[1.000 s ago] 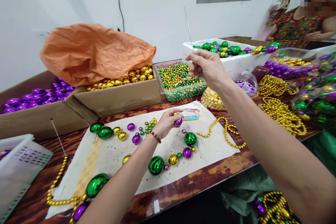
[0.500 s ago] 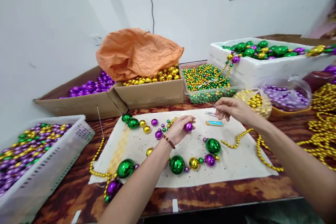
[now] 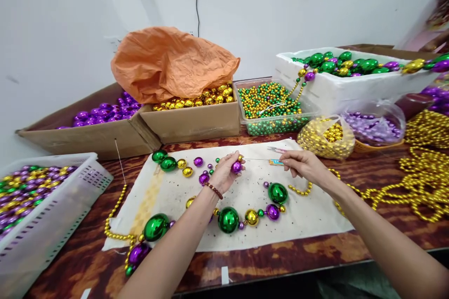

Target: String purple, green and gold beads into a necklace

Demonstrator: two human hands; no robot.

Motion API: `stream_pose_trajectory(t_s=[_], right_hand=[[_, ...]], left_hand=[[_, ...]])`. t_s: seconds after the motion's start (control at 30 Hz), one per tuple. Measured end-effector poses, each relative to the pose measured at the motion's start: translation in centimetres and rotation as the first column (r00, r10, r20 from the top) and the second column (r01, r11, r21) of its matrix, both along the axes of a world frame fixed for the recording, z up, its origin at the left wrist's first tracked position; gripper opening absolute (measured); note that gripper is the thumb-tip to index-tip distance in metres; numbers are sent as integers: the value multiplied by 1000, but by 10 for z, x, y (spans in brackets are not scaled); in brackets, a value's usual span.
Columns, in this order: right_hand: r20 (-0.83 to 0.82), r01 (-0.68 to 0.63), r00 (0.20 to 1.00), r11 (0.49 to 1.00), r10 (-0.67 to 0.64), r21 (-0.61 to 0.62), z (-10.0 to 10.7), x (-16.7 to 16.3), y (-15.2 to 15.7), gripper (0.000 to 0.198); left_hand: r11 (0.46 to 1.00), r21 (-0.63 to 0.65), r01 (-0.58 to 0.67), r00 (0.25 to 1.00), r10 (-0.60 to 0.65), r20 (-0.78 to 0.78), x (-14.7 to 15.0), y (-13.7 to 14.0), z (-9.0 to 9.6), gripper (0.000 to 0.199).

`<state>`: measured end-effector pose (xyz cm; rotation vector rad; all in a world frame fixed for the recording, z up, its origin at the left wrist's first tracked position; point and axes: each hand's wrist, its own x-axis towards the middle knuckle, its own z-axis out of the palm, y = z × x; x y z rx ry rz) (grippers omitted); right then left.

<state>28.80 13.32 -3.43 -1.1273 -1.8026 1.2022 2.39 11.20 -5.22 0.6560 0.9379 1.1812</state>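
Note:
My left hand (image 3: pixel 224 170), with a beaded bracelet (image 3: pixel 213 190) on its wrist, is closed on a shiny purple bead (image 3: pixel 236 167), a small gold bead (image 3: pixel 240 158) just above it. A thin thread or wire (image 3: pixel 257 159) stretches from these beads toward my right hand (image 3: pixel 298 164). My right fingertips are pinched together at its far end, over the right end of a blue lighter (image 3: pixel 276 162). Small scissors (image 3: pixel 275 149) lie behind the lighter. In front, a strand of large green (image 3: pixel 228 220), gold (image 3: pixel 251 217) and purple beads curves across the white cloth (image 3: pixel 266 238), partly hidden by my left forearm.
Loose beads (image 3: pixel 181 163) lie left of my hand. Behind the cloth stand cardboard boxes (image 3: pixel 196 124) under an orange bag (image 3: pixel 168 65), a clear bin (image 3: pixel 277 126) and a foam box (image 3: pixel 336 86). A white basket (image 3: pixel 70 205) is at left; gold bead strings (image 3: pixel 417 187) at right.
My right hand has come down over the lighter's end. The thin line between my hands now shows, and the gold bead string at right has shifted. The camera view has turned slightly.

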Motion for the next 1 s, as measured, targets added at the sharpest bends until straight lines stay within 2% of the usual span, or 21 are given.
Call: stream_pose_trajectory(t_s=[0.53, 0.8, 1.0], right_hand=[[-33, 13, 999, 1000, -12, 6, -15, -5, -8, 20], [-77, 28, 997, 999, -31, -36, -18, -6, -9, 20], [-147, 31, 988, 993, -48, -113, -23, -9, -11, 18]], left_hand=[[998, -55, -34, 999, 33, -20, 2, 1, 0, 36], [997, -68, -26, 999, 24, -34, 4, 1, -1, 38], [999, -39, 5, 997, -7, -71, 10, 2, 2, 40]])
